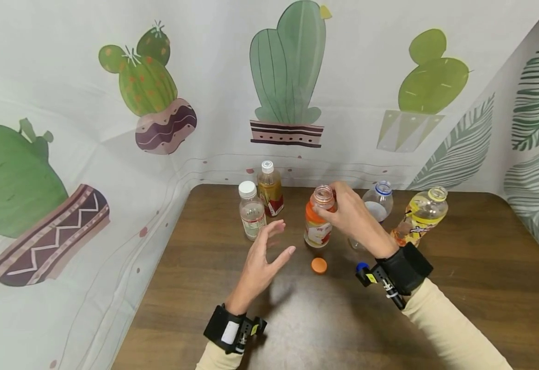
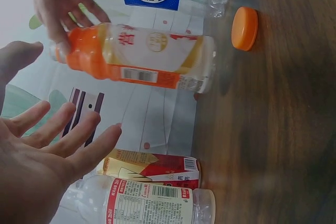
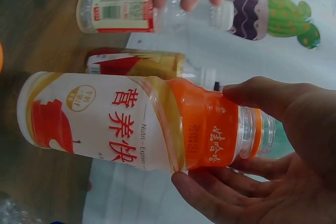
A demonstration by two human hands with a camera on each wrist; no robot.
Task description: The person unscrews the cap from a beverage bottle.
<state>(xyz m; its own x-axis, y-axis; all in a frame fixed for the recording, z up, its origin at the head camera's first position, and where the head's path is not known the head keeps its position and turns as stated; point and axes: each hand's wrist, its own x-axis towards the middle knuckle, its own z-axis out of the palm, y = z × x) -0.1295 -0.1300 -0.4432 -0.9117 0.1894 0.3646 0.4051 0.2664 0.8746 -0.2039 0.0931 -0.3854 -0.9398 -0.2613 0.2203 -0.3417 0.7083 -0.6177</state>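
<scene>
My right hand (image 1: 354, 218) holds an uncapped plastic drink bottle (image 1: 317, 232) by its orange shoulder, just under the open neck. In the right wrist view, thumb and fingers (image 3: 252, 90) lie on opposite sides of this bottle, which has a white and orange label with a red apple. My left hand (image 1: 261, 257) hovers to the left with fingers spread and holds nothing. It is nearest to a clear bottle with a white cap (image 1: 252, 211). An orange cap (image 1: 318, 265) lies on the table in front of the held bottle.
Behind the white-capped bottle stands a red and gold labelled bottle (image 1: 271, 190). To the right are an open bottle with a blue neck ring (image 1: 383, 192) and an open yellow-labelled bottle (image 1: 419, 218). A blue cap (image 1: 361, 266) lies by the right wrist. A cactus-printed cloth (image 1: 223, 128) hangs behind the table.
</scene>
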